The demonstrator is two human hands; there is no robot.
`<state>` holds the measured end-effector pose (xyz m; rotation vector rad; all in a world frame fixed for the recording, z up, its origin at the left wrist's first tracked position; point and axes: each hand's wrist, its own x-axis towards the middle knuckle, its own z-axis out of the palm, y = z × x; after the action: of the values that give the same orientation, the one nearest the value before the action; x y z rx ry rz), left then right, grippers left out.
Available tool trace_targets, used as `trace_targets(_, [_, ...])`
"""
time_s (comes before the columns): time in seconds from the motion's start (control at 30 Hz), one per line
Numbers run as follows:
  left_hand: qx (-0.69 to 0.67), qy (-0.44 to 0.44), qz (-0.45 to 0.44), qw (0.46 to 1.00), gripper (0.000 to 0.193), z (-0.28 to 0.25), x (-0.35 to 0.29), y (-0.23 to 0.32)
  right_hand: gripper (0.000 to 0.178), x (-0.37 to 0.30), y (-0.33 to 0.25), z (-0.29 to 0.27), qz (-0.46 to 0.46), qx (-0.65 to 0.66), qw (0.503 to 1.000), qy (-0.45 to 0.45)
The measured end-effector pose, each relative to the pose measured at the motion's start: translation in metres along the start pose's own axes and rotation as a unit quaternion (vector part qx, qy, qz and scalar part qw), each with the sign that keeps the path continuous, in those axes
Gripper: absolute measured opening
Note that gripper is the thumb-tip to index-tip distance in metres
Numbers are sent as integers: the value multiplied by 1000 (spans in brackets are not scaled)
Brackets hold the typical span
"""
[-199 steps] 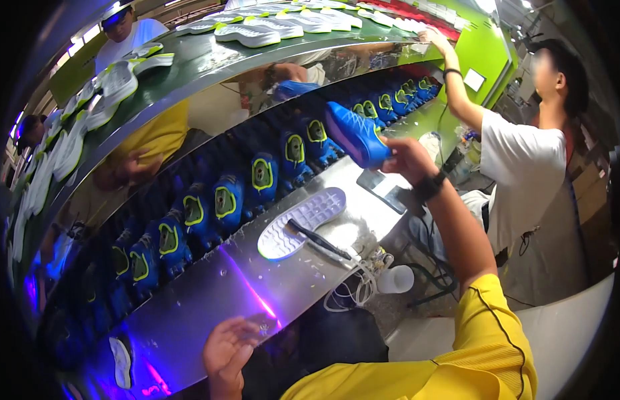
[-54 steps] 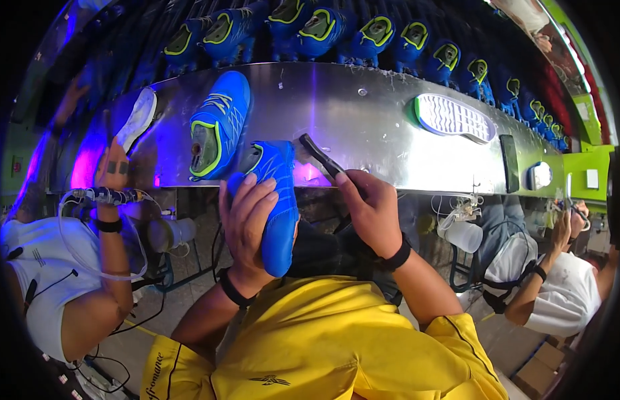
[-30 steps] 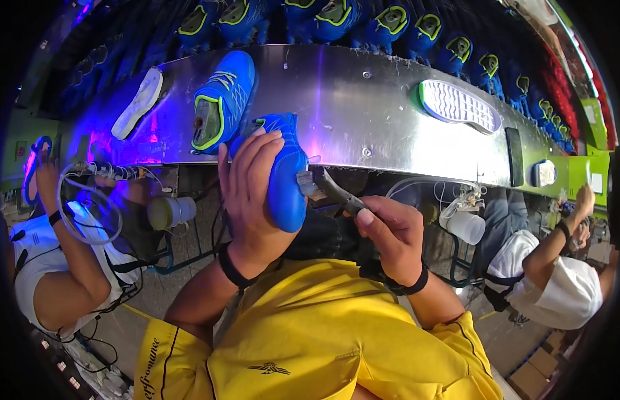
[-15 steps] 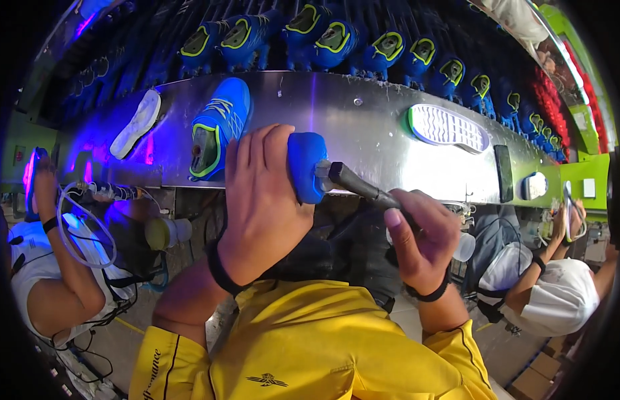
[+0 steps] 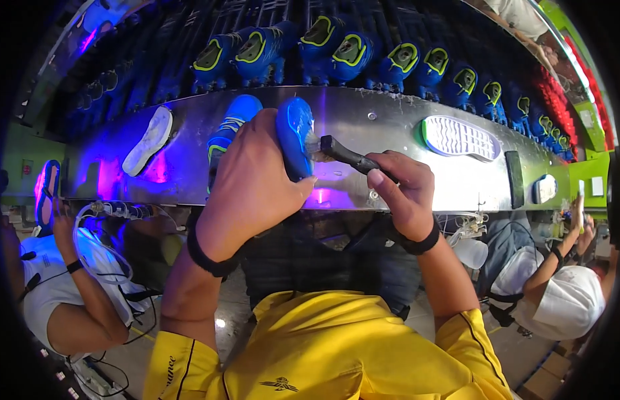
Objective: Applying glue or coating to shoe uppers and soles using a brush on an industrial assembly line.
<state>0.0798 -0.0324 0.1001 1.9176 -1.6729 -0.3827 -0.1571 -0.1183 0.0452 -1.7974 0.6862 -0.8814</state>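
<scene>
My left hand (image 5: 253, 187) is closed around a blue shoe (image 5: 295, 130), held above the near part of the metal bench with one narrow end pointing away from me; the hand hides much of it. In my right hand (image 5: 409, 193) is a brush with a black handle (image 5: 353, 155), gripped between thumb and fingers. Its pale bristles (image 5: 315, 145) meet the right side of the held shoe. Just beyond my left hand, another blue shoe (image 5: 240, 110) with light laces and a lime collar lies on the bench, partly covered by that hand.
On the steel bench (image 5: 350, 107) lie a white sole (image 5: 149, 141) at left, a patterned sole (image 5: 460, 138) and a dark bar (image 5: 515, 179) at right. Blue shoes (image 5: 351, 57) hang in a row behind. Co-workers in white sit left (image 5: 77, 287) and right (image 5: 557, 293).
The held shoe has turned so that more of its length shows, and it has moved farther from me. The brush has followed and stays against it. At left, the co-worker's raised sole has tilted.
</scene>
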Motion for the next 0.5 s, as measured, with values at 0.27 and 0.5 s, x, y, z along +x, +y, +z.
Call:
trace_targets(0.27, [1, -55, -29, 998, 78, -7, 16, -14, 22, -16, 22, 24, 21, 15, 999, 39])
trace_targets(0.5, [-24, -54, -46, 997, 103, -4, 4, -35, 21, -46, 23, 32, 138, -2, 988, 75])
